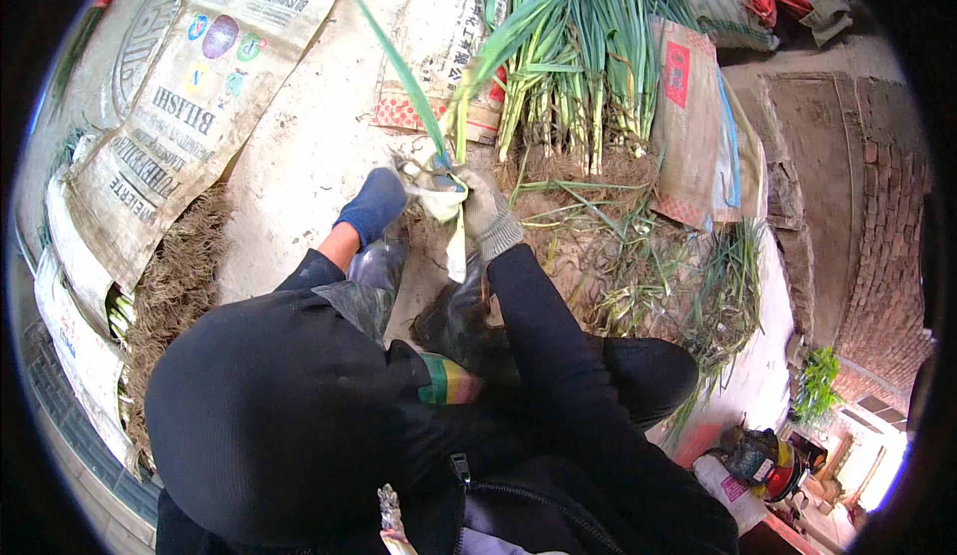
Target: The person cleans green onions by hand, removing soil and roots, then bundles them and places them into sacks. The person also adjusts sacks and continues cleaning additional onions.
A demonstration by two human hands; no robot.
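My left hand (pixel 374 203), in a blue glove, is closed by the pale, frayed base of a green onion (pixel 461 117); its fingertips are partly hidden. The back of my right hand (pixel 484 211) shows a greyish-white glove with a knitted cuff, and its fingers are closed around the same onion from the right. Long green leaves rise from between the hands. A loose white strip of onion skin (pixel 457 252) hangs below them. Just beyond my right hand lies a bundle of green onions (pixel 579 69), roots towards me.
Peeled leaves and trimmings (pixel 650 293) litter the ground at right. A folded woven sack (pixel 684 121) flanks the bundle; another flat sack (pixel 437 54) lies beside it. At left, sacks (pixel 187 106) cover more rooted onions (pixel 179 271). A brick wall (pixel 890 233) stands far right.
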